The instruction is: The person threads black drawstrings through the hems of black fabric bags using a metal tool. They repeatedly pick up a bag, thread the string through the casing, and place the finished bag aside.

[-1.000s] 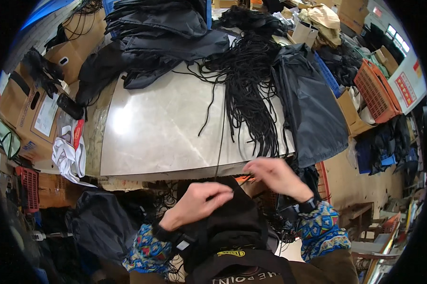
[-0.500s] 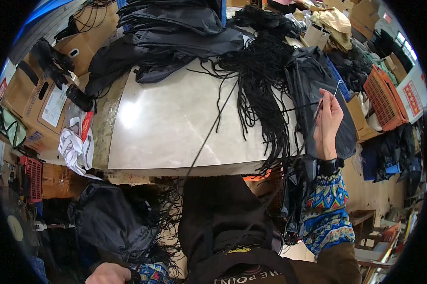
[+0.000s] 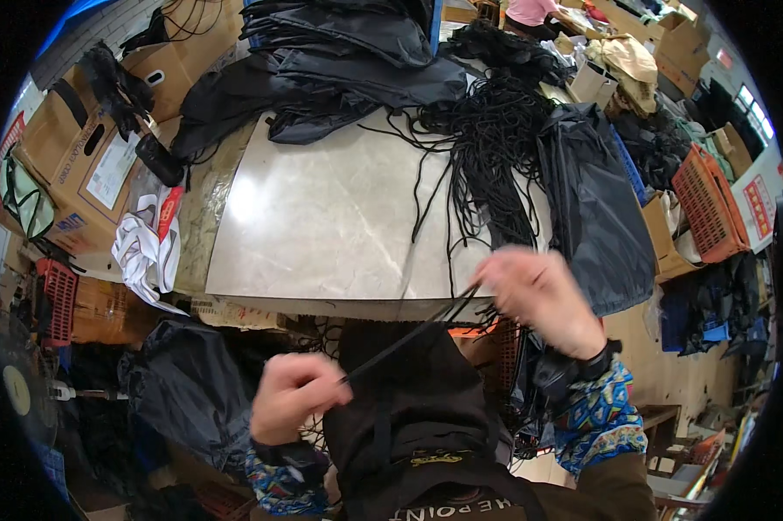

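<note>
A black cord (image 3: 400, 341) is stretched slantwise over my lap between my two hands. My left hand (image 3: 294, 395) is closed on its lower end, in front of the table. Higher up, over the table's front edge, my right hand (image 3: 535, 291) pinches the other end; it is smeared by motion, and whether it holds anything more cannot be made out. Behind the right hand, a tangled bundle of black cords (image 3: 496, 148) hangs across the table top. A folded black fabric bag (image 3: 595, 208) lies to its right.
The pale, glossy table top (image 3: 322, 217) bears a stack of black fabric bags (image 3: 339, 78) at the back. Cardboard boxes (image 3: 83, 165) stand at the left, an orange crate (image 3: 708, 204) at the right. More black fabric (image 3: 187, 391) hangs low at left. Another person (image 3: 530, 13) is far back.
My left hand has risen from the lower left toward the middle. My right hand has come down and left from the black bag. The thin hooked tool seen at it no longer shows.
</note>
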Demonstrator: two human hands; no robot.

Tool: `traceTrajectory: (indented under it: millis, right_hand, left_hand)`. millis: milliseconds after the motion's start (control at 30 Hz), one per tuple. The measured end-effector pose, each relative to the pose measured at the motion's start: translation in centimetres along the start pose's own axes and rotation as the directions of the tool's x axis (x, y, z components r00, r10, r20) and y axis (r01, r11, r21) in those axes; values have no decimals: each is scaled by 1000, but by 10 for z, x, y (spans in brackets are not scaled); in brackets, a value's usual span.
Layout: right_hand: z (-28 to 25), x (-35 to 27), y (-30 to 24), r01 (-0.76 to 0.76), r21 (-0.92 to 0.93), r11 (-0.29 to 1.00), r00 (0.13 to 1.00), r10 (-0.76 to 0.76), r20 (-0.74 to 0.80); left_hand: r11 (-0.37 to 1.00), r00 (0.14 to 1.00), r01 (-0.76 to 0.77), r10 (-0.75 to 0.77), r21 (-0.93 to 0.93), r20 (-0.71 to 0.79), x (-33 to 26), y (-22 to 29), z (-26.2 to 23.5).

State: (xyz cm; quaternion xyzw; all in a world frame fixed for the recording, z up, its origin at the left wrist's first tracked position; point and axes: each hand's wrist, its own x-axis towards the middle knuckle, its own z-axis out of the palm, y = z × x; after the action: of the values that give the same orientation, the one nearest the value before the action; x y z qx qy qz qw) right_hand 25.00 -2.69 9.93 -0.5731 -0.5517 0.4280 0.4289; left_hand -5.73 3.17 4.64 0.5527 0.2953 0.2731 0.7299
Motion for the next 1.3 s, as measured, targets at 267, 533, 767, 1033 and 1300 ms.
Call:
traceTrajectory:
  millis: [267, 533, 767, 1033, 1300]
  right_hand:
    - [-74, 49, 51, 154, 326, 933, 818, 64, -571]
    - [-100, 87, 64, 114, 145, 983, 755, 9, -655]
    - [54, 43, -9, 89, 174, 981, 907, -152, 393]
    - [-15, 53, 3, 10, -194, 981, 1000, -16, -25]
    - [-36, 40, -1, -74, -234, 969, 934, 150, 325]
  left_hand:
    - [555, 602, -556, 782, -619, 160, -85, -21, -97]
    - [526, 715, -581, 694, -621, -81, -61, -20, -71]
    - [991, 1000, 3, 0, -136, 19, 37, 13, 32]
    - [789, 930, -198, 338, 582, -143, 106, -15, 25]
    - [283, 897, -88, 440, 955, -48, 185, -76, 74]
